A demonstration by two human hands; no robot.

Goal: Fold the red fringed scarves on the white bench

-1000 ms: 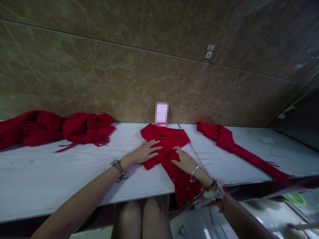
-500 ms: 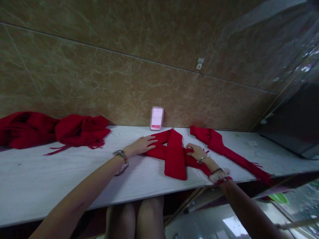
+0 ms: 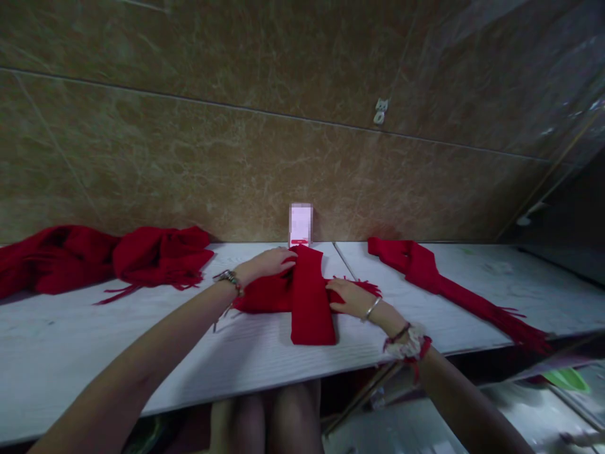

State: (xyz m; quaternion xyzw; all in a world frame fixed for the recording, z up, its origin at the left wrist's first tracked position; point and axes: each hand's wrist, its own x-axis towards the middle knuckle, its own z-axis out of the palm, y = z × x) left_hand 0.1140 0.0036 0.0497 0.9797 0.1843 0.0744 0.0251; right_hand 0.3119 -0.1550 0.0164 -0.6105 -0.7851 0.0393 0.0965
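Note:
A folded red scarf (image 3: 312,302) lies on the white tabletop (image 3: 255,353), one flat band crossing over a sideways strip with fringe at its right end. My left hand (image 3: 267,263) rests on the scarf's upper left part, fingers stretched towards the band. On the right strip, beside the band, lies my right hand (image 3: 350,299), its fingers spread and slightly bent on the cloth. Neither hand is closed round the fabric.
Bunched red scarves (image 3: 161,255) lie at the left by the wall. Another folded red scarf (image 3: 423,268) stretches towards the right front edge. A phone (image 3: 300,224) leans upright on the brown wall (image 3: 227,170) behind the middle scarf.
The middle scarf has shifted left, its left part now spread wider and its fringed right end lying out straight. My right hand has moved left with it. The view has shifted slightly.

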